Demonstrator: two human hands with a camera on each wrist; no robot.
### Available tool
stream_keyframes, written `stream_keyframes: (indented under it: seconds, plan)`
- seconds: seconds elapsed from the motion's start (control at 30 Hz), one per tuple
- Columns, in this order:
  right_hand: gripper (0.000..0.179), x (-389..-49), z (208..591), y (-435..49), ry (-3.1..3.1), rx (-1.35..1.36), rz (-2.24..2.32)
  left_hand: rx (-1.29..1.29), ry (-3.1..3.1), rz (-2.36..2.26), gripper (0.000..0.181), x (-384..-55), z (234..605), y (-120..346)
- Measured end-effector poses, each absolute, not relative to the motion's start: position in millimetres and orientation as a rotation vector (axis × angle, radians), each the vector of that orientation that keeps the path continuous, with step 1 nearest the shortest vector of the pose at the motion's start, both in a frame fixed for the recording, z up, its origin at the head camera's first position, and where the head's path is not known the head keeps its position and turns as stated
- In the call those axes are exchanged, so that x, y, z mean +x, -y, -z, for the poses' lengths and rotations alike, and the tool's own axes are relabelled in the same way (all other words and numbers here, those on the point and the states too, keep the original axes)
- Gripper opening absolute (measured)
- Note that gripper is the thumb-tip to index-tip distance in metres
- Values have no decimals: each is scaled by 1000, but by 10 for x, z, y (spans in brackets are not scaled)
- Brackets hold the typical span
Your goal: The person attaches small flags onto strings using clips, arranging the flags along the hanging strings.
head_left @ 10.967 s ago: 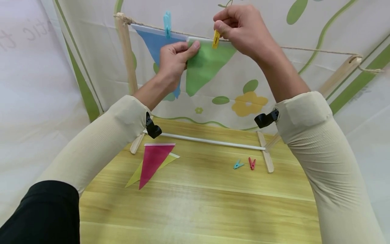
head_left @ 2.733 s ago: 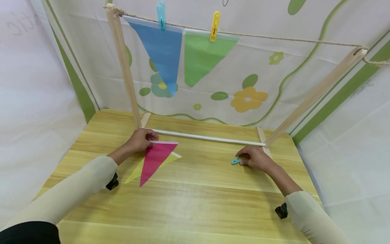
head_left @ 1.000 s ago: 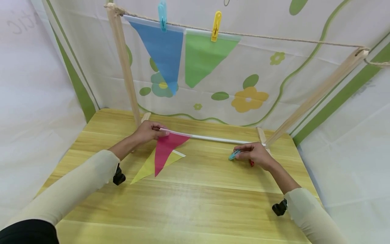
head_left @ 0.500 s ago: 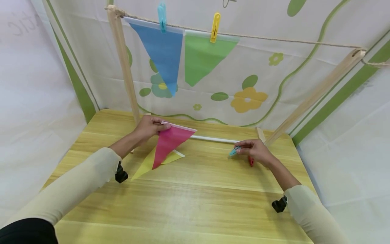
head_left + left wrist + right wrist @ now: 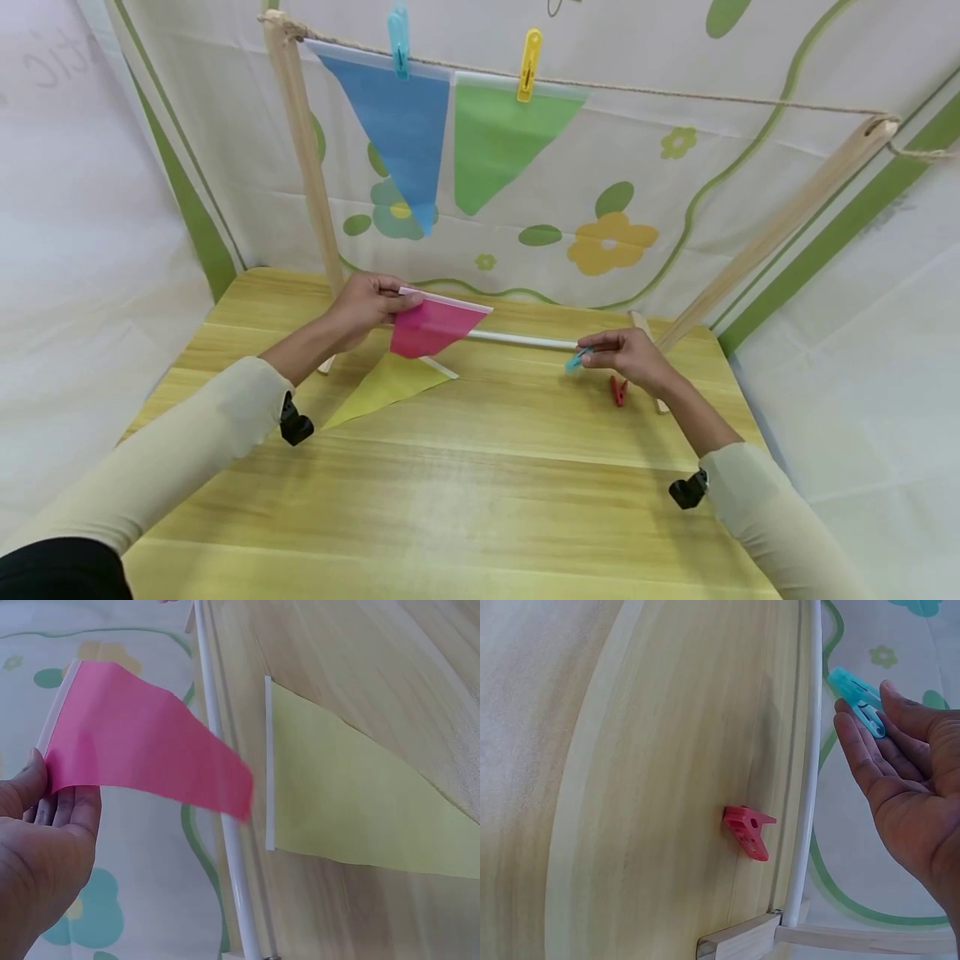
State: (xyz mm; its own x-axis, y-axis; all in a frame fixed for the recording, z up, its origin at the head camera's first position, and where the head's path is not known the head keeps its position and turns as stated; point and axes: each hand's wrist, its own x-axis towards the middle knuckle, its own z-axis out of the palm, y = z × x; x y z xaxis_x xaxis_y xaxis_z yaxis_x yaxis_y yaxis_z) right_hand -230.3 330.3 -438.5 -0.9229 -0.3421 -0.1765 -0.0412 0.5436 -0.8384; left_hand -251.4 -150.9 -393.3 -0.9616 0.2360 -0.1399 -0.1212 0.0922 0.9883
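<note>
My left hand (image 5: 366, 310) pinches a pink pennant (image 5: 437, 327) by one end of its white top strip. In the left wrist view the pennant (image 5: 142, 739) hangs clear of the table, its tip bending. Below it a yellow pennant (image 5: 386, 385) lies on the wood. My right hand (image 5: 628, 358) holds a light blue clothespin (image 5: 576, 360) between thumb and fingers; the right wrist view shows the clothespin (image 5: 859, 697) raised off the table. A red clothespin (image 5: 618, 390) lies beneath that hand. Overhead, a blue pennant (image 5: 401, 117) and a green pennant (image 5: 510, 133) hang from a twine line (image 5: 675, 96).
Another light blue clothespin (image 5: 400, 42) and a yellow clothespin (image 5: 530, 65) fasten the hung pennants. Wooden posts (image 5: 303, 150) (image 5: 780, 233) carry the twine, and a white rod (image 5: 525, 340) joins their feet. A patterned white cloth (image 5: 465, 250) stands behind the table.
The green pennant has been clipped to the twine with the yellow clothespin. Since then my left hand has lifted the pink pennant off the yellow one, and my right hand has raised the blue clothespin.
</note>
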Motion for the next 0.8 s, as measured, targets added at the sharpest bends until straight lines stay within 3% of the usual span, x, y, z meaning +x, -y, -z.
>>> stream_keyframes:
  seconds: [0.8]
  plan:
    - [44, -2365, 4109, -3314, -2489, -336, 1333, 207, -2146, -2024, 34, -2533, 3697, 1318]
